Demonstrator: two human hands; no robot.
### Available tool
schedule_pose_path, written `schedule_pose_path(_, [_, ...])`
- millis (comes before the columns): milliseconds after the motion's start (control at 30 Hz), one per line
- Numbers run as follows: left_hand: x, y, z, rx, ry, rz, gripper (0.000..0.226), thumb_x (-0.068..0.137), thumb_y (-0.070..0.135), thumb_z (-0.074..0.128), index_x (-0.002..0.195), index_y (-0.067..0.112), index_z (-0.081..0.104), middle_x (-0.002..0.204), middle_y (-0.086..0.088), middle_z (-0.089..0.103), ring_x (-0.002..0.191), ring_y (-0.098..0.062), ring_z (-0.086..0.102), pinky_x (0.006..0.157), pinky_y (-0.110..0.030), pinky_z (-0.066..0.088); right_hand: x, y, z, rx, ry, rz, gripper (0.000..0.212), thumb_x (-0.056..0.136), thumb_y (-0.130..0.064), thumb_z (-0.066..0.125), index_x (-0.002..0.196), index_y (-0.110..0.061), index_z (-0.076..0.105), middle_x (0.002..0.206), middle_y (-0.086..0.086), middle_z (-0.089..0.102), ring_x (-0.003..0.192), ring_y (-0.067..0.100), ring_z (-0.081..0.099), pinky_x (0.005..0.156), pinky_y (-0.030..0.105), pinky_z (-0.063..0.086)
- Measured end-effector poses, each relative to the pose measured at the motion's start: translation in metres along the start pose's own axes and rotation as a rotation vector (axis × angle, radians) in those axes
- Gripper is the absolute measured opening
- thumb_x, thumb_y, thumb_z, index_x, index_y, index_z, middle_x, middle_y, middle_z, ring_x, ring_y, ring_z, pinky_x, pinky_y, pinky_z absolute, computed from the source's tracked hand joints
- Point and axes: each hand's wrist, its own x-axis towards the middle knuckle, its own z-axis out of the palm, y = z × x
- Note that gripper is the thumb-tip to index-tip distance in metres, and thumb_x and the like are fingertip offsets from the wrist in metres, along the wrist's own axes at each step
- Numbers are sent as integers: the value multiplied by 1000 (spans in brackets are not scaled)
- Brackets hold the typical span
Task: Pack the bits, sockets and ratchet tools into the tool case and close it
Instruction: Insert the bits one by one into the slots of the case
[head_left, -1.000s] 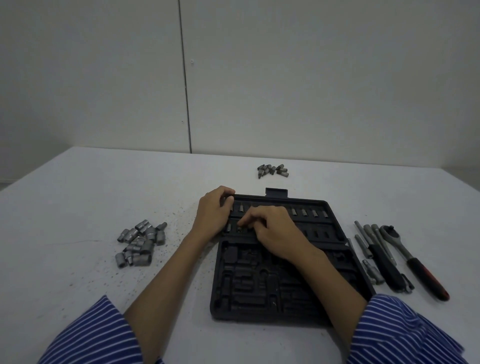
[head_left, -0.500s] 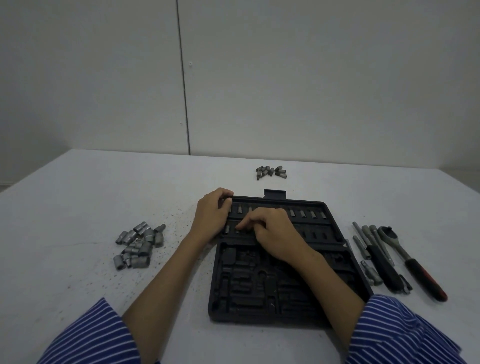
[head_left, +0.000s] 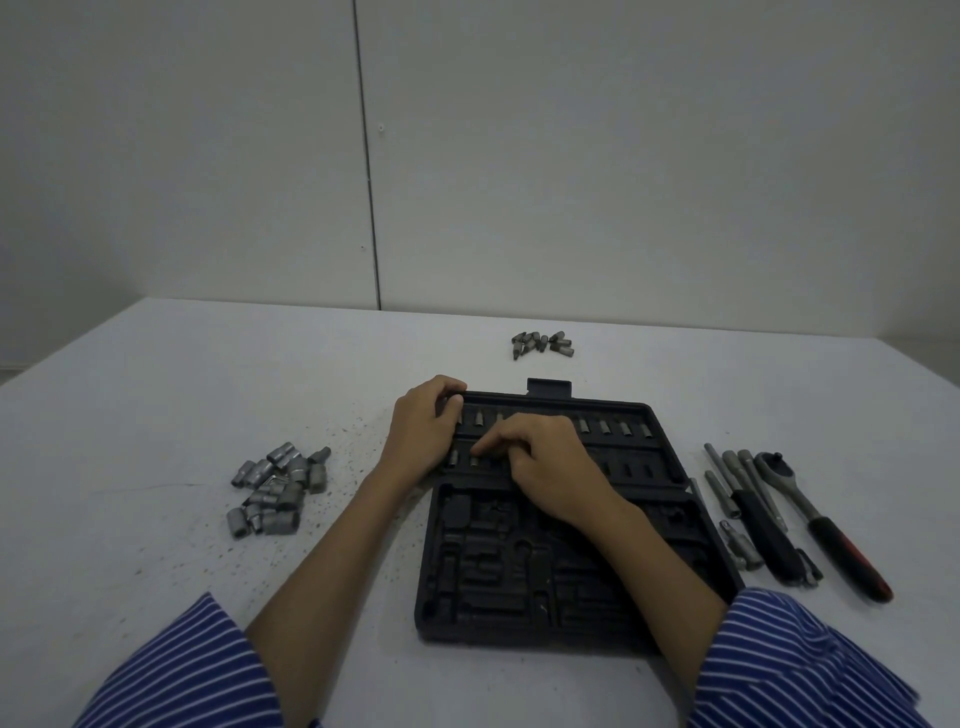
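Observation:
The black tool case (head_left: 524, 577) lies open and flat on the white table. Several silver bits (head_left: 613, 427) sit in its two far rows. My left hand (head_left: 423, 428) grips the case's far left corner. My right hand (head_left: 540, 467) rests over the second row, its fingertips pressing on a bit there; the bit itself is mostly hidden. A pile of loose bits (head_left: 543, 344) lies beyond the case. A heap of silver sockets (head_left: 278, 488) sits to the left. The ratchet (head_left: 821, 525) with a red and black handle lies to the right.
Extension bars and a black-handled driver (head_left: 753, 509) lie between the case and the ratchet. Dark specks dot the table left of the case. A grey wall stands behind the table's far edge.
My right hand's fingertips have shifted slightly along the second bit row. My left hand stays on the case corner.

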Motion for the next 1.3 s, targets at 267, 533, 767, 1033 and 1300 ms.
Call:
schedule_pose_path(267, [0, -1, 0, -1, -8, -2, 21, 94, 9, 49, 110, 7, 63, 111, -7, 65, 104, -17, 57, 88, -21, 41, 0, 0, 0, 3, -10, 7, 44, 82, 7, 40, 92, -19, 75, 98, 1, 71, 91, 13, 64, 86, 34, 53])
schedule_pose_path(533, [2, 2, -1, 2, -31, 0, 21, 93, 10, 51, 110, 5, 62, 111, -8, 64, 104, -19, 58, 87, -21, 41, 2, -3, -2, -16, -22, 21, 39, 84, 2, 44, 92, -19, 75, 99, -2, 72, 82, 13, 65, 78, 37, 55])
schedule_pose_path(767, [13, 6, -2, 107, -102, 3, 23, 93, 17, 51, 111, 8, 61, 112, -8, 64, 102, -19, 58, 86, -25, 43, 7, -7, -9, -97, 17, 80, 33, 86, -7, 47, 94, -25, 73, 97, -8, 70, 78, 6, 58, 78, 34, 53])
schedule_pose_path(1033, [28, 15, 11, 227, -198, 33, 19, 92, 20, 49, 101, 11, 64, 103, -5, 67, 98, -22, 58, 88, -41, 47, 21, -1, -26, -257, 71, 149, 30, 87, -12, 47, 103, -21, 70, 104, -4, 68, 96, 15, 60, 79, 32, 50])
schedule_pose_path(1300, [47, 22, 29, 281, -236, 26, 22, 92, 19, 48, 105, 8, 62, 110, -10, 64, 104, -26, 56, 90, -41, 45, 41, 21, -28, -521, 117, 179, 33, 93, -21, 46, 125, -15, 55, 125, 6, 57, 116, 25, 46, 89, 35, 41])
